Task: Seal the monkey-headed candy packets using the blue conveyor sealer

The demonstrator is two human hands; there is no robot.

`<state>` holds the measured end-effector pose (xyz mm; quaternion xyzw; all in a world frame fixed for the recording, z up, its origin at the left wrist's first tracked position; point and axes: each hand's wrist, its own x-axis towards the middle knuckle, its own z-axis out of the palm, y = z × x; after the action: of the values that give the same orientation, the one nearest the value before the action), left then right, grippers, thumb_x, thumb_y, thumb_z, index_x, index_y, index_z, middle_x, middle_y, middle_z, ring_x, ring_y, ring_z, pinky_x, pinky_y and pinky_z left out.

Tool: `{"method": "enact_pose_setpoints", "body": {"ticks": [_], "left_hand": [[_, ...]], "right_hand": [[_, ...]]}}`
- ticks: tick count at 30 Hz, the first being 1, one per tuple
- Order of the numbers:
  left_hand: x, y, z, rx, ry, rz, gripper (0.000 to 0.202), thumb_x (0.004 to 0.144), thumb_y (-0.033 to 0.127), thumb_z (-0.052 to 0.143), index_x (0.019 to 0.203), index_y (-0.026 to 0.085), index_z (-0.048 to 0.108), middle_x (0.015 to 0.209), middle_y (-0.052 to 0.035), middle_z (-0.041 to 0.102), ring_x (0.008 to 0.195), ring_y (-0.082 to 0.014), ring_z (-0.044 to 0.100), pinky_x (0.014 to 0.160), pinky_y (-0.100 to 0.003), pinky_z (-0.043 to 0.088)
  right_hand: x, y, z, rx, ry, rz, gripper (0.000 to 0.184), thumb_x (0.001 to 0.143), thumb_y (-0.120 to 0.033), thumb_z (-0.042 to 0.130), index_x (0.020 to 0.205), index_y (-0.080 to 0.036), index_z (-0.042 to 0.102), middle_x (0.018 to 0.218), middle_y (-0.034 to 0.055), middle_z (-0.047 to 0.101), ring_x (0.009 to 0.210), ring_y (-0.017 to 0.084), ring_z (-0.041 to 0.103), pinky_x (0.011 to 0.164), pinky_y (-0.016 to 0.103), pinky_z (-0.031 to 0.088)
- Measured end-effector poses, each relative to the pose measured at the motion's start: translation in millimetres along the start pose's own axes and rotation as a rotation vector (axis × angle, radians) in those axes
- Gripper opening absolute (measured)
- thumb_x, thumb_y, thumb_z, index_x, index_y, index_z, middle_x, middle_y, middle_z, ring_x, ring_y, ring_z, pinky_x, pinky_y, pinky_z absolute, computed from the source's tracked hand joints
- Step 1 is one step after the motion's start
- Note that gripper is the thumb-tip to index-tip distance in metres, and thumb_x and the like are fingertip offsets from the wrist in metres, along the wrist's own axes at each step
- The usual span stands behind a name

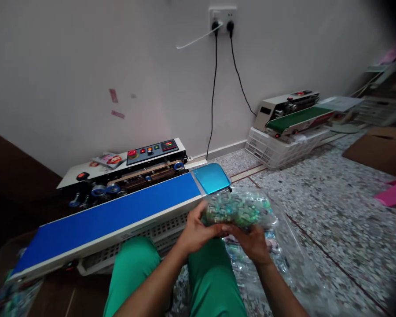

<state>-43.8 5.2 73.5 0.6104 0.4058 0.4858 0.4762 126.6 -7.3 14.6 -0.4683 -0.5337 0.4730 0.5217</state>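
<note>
Between my two hands is a clear plastic bag (239, 209) packed with small green and teal pieces, blurred by motion. My left hand (198, 229) grips its left lower edge, with the thumb along the near side. From the right, my right hand (252, 242) grips the same near edge, and the two thumbs almost meet. Under and beyond it lies a large clear plastic sack (284, 237) with more small packed pieces inside. The end of a band sealing machine's blue conveyor belt (125, 215), with a shiny blue plate (213, 177), is just left of the bag.
Behind the belt stands the sealer's control panel (152, 152) with lit buttons. A second sealer with a green belt (295, 119) sits on a white crate (272, 147). Black cords run to a wall socket (223, 21). Cardboard (379, 149) lies at right, a pink object (394, 192) near it.
</note>
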Motion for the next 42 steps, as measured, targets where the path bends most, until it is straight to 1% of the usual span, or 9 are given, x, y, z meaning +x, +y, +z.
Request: {"method": "enact_pose_setpoints", "body": {"ticks": [6, 10, 16, 20, 26, 30, 34, 36, 42], "left_hand": [[-59.9, -38.4, -10.4, 0.038, 0.118, -0.129, 0.058, 0.06, 0.035, 0.078, 0.109, 0.012, 0.056, 0.101, -0.0074, 0.066, 0.094, -0.0222, 0.06, 0.085, -0.035, 0.048], [-66.3, -38.1, -12.6, 0.03, 0.084, -0.101, 0.058, 0.061, 0.035, 0.078, 0.109, 0.012, 0.056, 0.101, -0.0067, 0.066, 0.094, -0.0218, 0.059, 0.085, -0.034, 0.048], [-66.2, -27.4, -16.2, -0.025, 0.023, -0.04, 0.069, 0.062, 0.034, 0.077, 0.121, 0.014, 0.048, 0.119, -0.0111, 0.059, 0.11, -0.0243, 0.054, 0.096, -0.038, 0.042], [-31.9, -23.2, -21.1, -0.077, -0.027, 0.015, 0.062, 0.065, 0.033, 0.075, 0.118, 0.014, 0.051, 0.115, -0.0106, 0.061, 0.106, -0.0243, 0.056, 0.094, -0.037, 0.043], [81.5, 7.2, -34.4, -0.083, -0.091, 0.188, 0.064, 0.058, 0.027, 0.079, 0.116, 0.016, 0.053, 0.107, -0.0072, 0.063, 0.1, -0.0242, 0.057, 0.089, -0.033, 0.044], [132.0, -12.0, -41.6, -0.017, -0.104, 0.215, 0.06, 0.057, 0.025, 0.079, 0.112, 0.015, 0.057, 0.103, -0.0067, 0.064, 0.098, -0.0246, 0.058, 0.089, -0.034, 0.044], [144.6, -54.9, -47.4, 0.06, -0.078, 0.125, 0.071, 0.051, 0.025, 0.082, 0.116, 0.013, 0.055, 0.107, -0.0089, 0.063, 0.102, -0.0255, 0.056, 0.093, -0.036, 0.041], [144.0, -64.2, -47.4, 0.058, -0.097, 0.114, 0.072, 0.052, 0.027, 0.082, 0.118, 0.014, 0.054, 0.108, -0.0095, 0.063, 0.101, -0.0252, 0.057, 0.093, -0.037, 0.041], [150.6, -41.5, -42.5, 0.036, -0.029, 0.154, 0.062, 0.062, 0.031, 0.076, 0.118, 0.015, 0.053, 0.113, -0.0095, 0.062, 0.106, -0.0252, 0.055, 0.095, -0.035, 0.039]], "right_hand": [[-37.2, 10.5, 28.5, -0.049, -0.229, 0.081, 0.035, 0.067, -0.035, 0.074, 0.099, -0.023, 0.066, 0.095, 0.0033, 0.071, 0.085, 0.022, 0.066, 0.078, 0.037, 0.055], [-42.5, 12.6, 33.7, -0.046, -0.207, 0.025, 0.029, 0.071, -0.035, 0.071, 0.097, -0.024, 0.066, 0.097, 0.0024, 0.07, 0.089, 0.023, 0.065, 0.084, 0.04, 0.052], [-41.2, 2.0, 33.3, -0.067, -0.186, -0.073, 0.029, 0.07, -0.034, 0.071, 0.096, -0.022, 0.066, 0.097, 0.0035, 0.07, 0.089, 0.021, 0.064, 0.084, 0.037, 0.051], [-10.0, -1.8, 27.0, -0.133, -0.14, -0.083, 0.029, 0.069, -0.036, 0.071, 0.092, -0.02, 0.066, 0.088, 0.004, 0.071, 0.077, 0.019, 0.065, 0.072, 0.033, 0.054], [95.5, -37.1, 15.3, -0.25, 0.026, -0.342, 0.027, 0.068, -0.033, 0.072, 0.092, -0.022, 0.069, 0.093, 0.0025, 0.07, 0.085, 0.019, 0.064, 0.084, 0.036, 0.051], [143.4, -28.1, 12.5, -0.203, -0.012, -0.368, 0.028, 0.07, -0.034, 0.07, 0.094, -0.02, 0.067, 0.092, 0.0031, 0.07, 0.085, 0.019, 0.064, 0.084, 0.035, 0.051], [158.7, 10.9, 11.4, -0.211, -0.091, -0.23, 0.044, 0.063, -0.036, 0.075, 0.102, -0.017, 0.063, 0.095, 0.0053, 0.07, 0.084, 0.019, 0.064, 0.08, 0.034, 0.051], [160.8, 21.6, 11.1, -0.213, -0.114, -0.206, 0.045, 0.063, -0.036, 0.075, 0.102, -0.017, 0.063, 0.096, 0.0053, 0.069, 0.085, 0.019, 0.064, 0.081, 0.035, 0.05], [173.2, -3.1, 9.1, -0.179, -0.096, -0.245, 0.035, 0.07, -0.036, 0.07, 0.101, -0.019, 0.064, 0.095, 0.0051, 0.069, 0.086, 0.02, 0.064, 0.082, 0.036, 0.05]]}}
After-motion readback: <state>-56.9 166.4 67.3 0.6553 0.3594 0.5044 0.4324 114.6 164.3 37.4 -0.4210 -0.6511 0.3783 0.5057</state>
